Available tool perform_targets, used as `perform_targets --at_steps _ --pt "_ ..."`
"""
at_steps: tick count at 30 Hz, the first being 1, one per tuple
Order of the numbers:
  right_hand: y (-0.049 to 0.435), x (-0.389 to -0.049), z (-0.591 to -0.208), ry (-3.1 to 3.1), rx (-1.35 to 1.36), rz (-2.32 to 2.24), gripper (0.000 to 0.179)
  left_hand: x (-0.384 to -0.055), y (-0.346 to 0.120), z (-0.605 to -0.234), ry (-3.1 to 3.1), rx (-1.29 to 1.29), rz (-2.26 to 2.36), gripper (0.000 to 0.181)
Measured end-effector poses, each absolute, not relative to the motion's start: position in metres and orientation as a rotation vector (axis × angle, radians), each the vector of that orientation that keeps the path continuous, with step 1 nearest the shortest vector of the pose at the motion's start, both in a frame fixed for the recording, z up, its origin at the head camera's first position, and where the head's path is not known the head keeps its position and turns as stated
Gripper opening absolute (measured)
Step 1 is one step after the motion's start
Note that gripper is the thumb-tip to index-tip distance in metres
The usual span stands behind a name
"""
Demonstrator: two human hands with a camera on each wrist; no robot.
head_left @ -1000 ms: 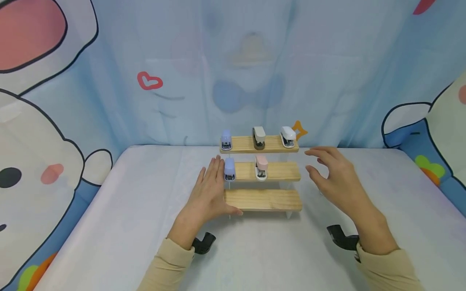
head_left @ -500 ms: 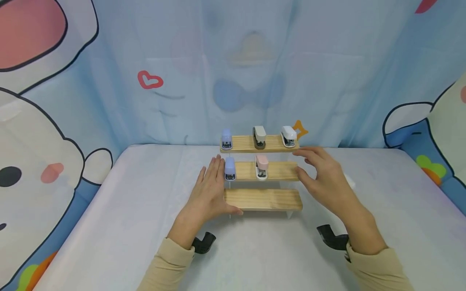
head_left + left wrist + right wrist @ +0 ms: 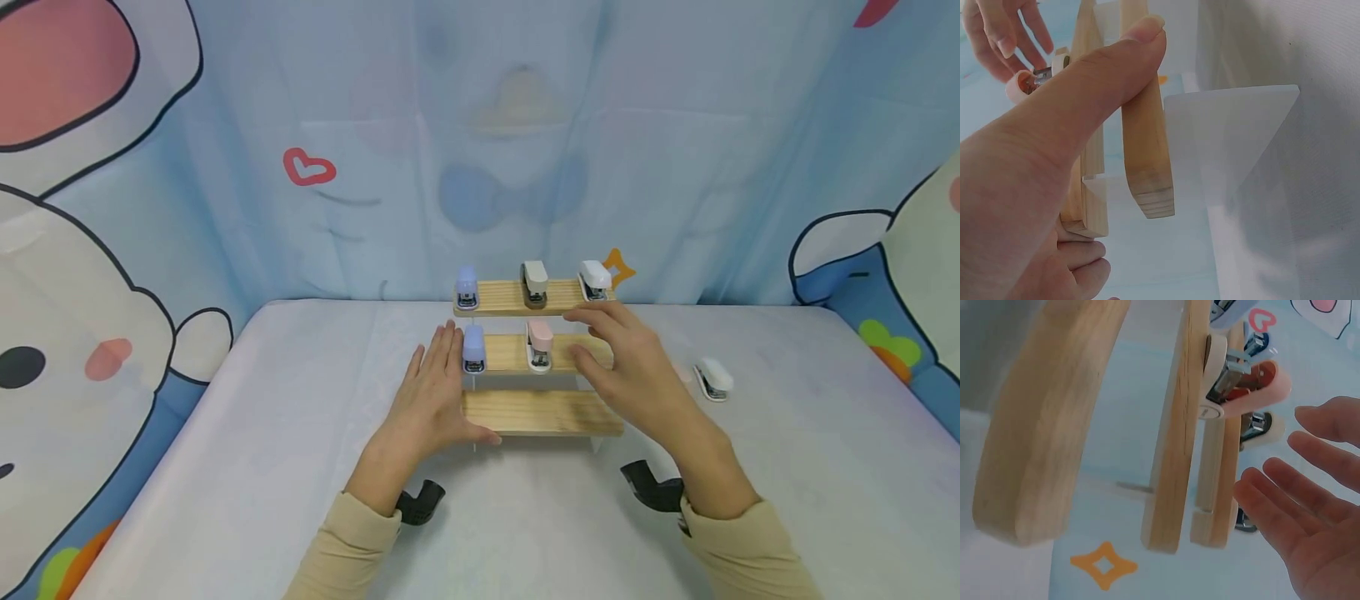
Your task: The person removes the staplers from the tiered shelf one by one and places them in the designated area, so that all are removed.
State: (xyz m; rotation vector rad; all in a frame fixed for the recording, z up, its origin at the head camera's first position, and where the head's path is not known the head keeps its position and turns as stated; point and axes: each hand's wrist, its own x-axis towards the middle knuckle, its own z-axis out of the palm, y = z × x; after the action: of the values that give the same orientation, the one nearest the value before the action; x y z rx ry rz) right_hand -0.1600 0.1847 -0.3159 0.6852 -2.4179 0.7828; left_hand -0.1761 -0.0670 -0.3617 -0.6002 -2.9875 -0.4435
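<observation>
A three-tier wooden shelf rack [image 3: 543,411] with clear supports stands in the middle of the table. My left hand [image 3: 429,400] lies along its left end, fingers straight, the thumb over the bottom board. My right hand [image 3: 637,362] hovers at the right end of the middle board, fingers spread and slightly bent, holding nothing. On the middle board sit a lavender stapler [image 3: 473,348] and a pink stapler [image 3: 538,344]; the pink one is nearest my right fingers. Along the top board stand another lavender stapler [image 3: 467,288], a beige stapler [image 3: 534,283] and a white stapler [image 3: 595,280].
Another white stapler [image 3: 714,379] lies on the white-covered table [image 3: 525,533], right of the rack. Something pale pink [image 3: 682,372] peeks out beside my right hand. Behind the table hangs a blue cartoon-print curtain [image 3: 390,208].
My right hand has moved left, from beside the rack to the right end of the middle board, uncovering the white stapler on the table. My left hand has stayed in place.
</observation>
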Motion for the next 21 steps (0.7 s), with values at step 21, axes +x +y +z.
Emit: perform_targets --at_steps 21 --pt "0.162 -0.173 -0.334 -2.339 0.867 0.763 0.041 -0.177 -0.068 -0.361 -3.011 -0.597 -0.445 0.145"
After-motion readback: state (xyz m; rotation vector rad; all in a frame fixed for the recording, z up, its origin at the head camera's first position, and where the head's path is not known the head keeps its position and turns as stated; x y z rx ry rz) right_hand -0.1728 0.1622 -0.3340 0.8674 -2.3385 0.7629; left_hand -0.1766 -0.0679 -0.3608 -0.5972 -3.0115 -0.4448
